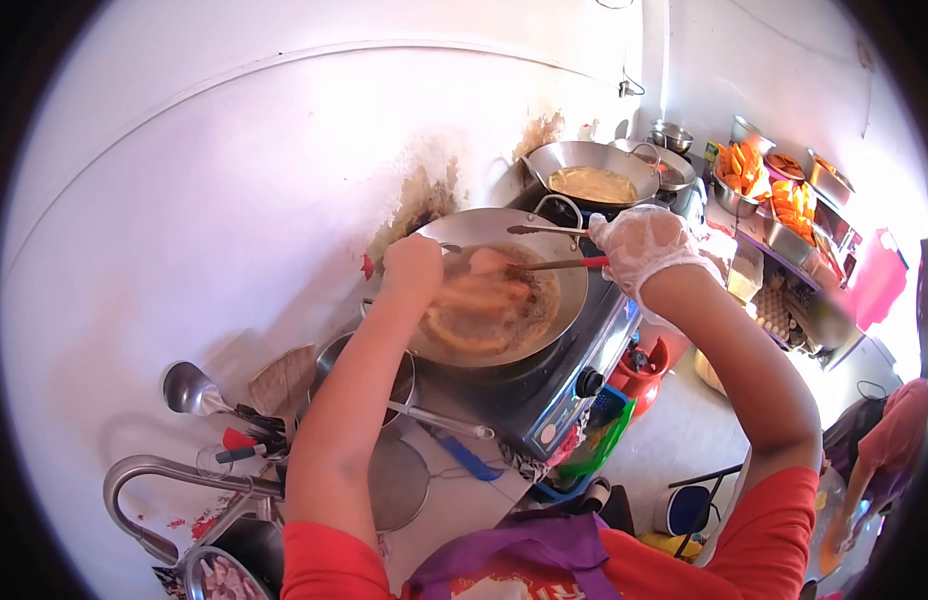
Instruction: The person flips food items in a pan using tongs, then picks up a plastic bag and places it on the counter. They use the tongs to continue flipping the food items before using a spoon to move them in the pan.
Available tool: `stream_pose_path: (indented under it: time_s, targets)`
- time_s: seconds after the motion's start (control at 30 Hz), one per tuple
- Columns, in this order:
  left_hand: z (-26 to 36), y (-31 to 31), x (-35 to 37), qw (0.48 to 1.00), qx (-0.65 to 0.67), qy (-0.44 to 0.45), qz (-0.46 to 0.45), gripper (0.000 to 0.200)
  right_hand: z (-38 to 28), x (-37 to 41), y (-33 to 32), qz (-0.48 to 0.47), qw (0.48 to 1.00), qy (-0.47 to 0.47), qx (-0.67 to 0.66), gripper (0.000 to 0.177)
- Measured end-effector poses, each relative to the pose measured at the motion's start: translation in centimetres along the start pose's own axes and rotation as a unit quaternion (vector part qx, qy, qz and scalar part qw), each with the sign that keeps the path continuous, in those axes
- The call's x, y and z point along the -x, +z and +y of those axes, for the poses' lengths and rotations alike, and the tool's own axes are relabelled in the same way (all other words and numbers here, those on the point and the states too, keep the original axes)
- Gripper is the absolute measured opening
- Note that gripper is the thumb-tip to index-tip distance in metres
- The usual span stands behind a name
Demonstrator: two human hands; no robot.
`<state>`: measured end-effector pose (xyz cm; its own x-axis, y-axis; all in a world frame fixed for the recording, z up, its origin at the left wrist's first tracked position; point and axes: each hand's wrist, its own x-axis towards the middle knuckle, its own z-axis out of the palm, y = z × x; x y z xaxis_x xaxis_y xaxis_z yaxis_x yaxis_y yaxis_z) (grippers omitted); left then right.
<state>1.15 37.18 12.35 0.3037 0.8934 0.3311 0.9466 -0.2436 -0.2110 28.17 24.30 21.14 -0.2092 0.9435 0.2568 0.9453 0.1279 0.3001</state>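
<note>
Orange-brown food pieces (pixel 484 300) lie in bubbling oil in a large metal wok (pixel 574 300) on a gas stove (pixel 584 345). At the wok's back left rim, my left hand (pixel 414 268) is closed; what it grips is mostly hidden, with a bit of metal showing beside it. My right hand (pixel 649 245), in a clear plastic glove, is closed on red-handled tongs (pixel 574 263) at the wok's right side. One arm of the tongs reaches over the food, the other is raised above the rim.
Behind is a second wok (pixel 594 155) with pale oil. Bowls of orange food (pixel 744 170) stand at the back right. A faucet (pixel 134 480), ladle (pixel 192 388) and bowl of raw meat (pixel 224 578) are at the left. Another person (pixel 899 430) bends at the far right.
</note>
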Motion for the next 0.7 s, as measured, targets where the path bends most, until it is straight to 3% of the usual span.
stream_pose_path:
  time_s: [0.17, 0.27, 0.47, 0.67, 0.7]
  targets:
    - [0.4, -1.1, 1.8, 0.995, 0.019, 0.087, 0.041, 0.016, 0.5, 0.3, 0.2, 0.044, 0.998, -0.021, 0.032, 0.026]
    - [1.1, -0.6, 2.4, 0.994, 0.038, 0.095, 0.036, 0.016, 0.1, 0.0, 0.6, 0.056, 0.997, 0.010, 0.045, 0.016]
    - [3.0, -1.0, 3.2, 0.988, 0.089, 0.125, 0.026, 0.014, 0.3, 1.0, -0.1, 0.027, 0.997, -0.018, 0.069, 0.017]
    - [1.3, 0.3, 0.7, 0.996, 0.053, 0.007, 0.065, 0.016, -0.1, 0.6, 2.6, 0.044, 0.998, -0.038, 0.038, 0.021]
    - [1.0, 0.6, 0.4, 0.998, 0.052, 0.005, 0.038, 0.017, -0.2, 0.7, 2.7, 0.048, 0.997, -0.045, 0.038, 0.028]
